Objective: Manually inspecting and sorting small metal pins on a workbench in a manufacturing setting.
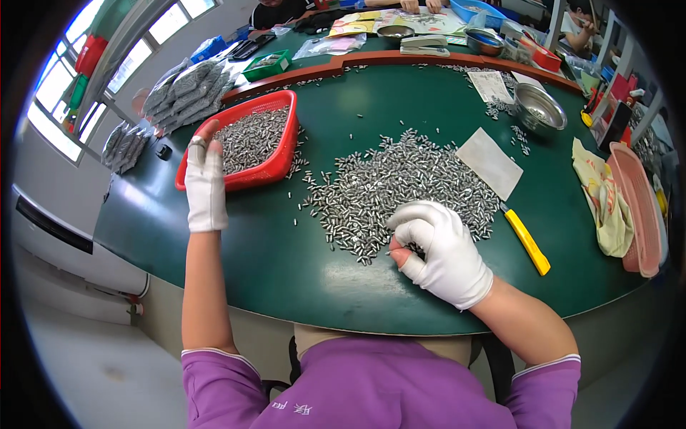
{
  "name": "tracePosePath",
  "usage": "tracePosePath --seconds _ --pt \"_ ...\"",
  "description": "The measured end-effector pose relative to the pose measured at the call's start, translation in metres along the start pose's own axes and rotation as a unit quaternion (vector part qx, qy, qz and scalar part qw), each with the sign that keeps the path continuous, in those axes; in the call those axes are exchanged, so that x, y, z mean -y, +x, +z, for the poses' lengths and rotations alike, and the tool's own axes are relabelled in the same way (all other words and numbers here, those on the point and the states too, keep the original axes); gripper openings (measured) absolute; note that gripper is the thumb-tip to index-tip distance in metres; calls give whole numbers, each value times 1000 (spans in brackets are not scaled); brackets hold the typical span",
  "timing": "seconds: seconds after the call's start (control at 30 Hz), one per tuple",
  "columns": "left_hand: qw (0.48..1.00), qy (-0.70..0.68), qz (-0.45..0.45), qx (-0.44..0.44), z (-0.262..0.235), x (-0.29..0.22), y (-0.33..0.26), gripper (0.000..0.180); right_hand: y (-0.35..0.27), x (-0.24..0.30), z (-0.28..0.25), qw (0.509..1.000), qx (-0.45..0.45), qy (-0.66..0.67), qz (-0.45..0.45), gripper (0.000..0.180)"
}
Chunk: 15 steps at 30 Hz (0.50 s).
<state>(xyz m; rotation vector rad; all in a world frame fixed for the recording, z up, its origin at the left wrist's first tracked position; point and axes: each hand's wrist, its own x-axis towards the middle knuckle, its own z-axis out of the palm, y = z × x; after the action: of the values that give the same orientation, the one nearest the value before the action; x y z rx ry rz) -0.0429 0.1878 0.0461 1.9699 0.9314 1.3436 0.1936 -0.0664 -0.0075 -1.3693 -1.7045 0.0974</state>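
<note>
My left hand (206, 187), in a white fingertip-less glove, lies at the left rim of a red plastic basket (275, 170). Its visible fingers are stretched out, and I see nothing between them. Small cylindrical metal pieces (254, 136) fill much of the basket. Over the near right edge of a large loose pile of the same metal pieces (386, 186), my right hand (443, 254) is curled, gloved the same way. A few pieces show in its palm, between bare thumb and fingers. Right of the pile lie a pale square sheet (490, 163) and a yellow-handled cutter (527, 242).
Stacked grey bags (187, 94) stand beyond the basket. A steel bowl (540, 109) sits far right, and a pink basket (638, 207) with a yellowish cloth (602, 196) at the right edge. A brown ledge (321, 70) crosses the green table (336, 293); other people's hands (421, 6) are behind it.
</note>
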Motion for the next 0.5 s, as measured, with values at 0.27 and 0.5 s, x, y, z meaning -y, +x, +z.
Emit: tracePosePath --seconds 0.27,0.5 --pt "944 1 115 309 59 -79 -141 20 0 7 0 994 -28 29 -99 21" --pt "942 -143 -96 289 65 -86 -164 12 -1 3 2 987 -21 69 -142 23"
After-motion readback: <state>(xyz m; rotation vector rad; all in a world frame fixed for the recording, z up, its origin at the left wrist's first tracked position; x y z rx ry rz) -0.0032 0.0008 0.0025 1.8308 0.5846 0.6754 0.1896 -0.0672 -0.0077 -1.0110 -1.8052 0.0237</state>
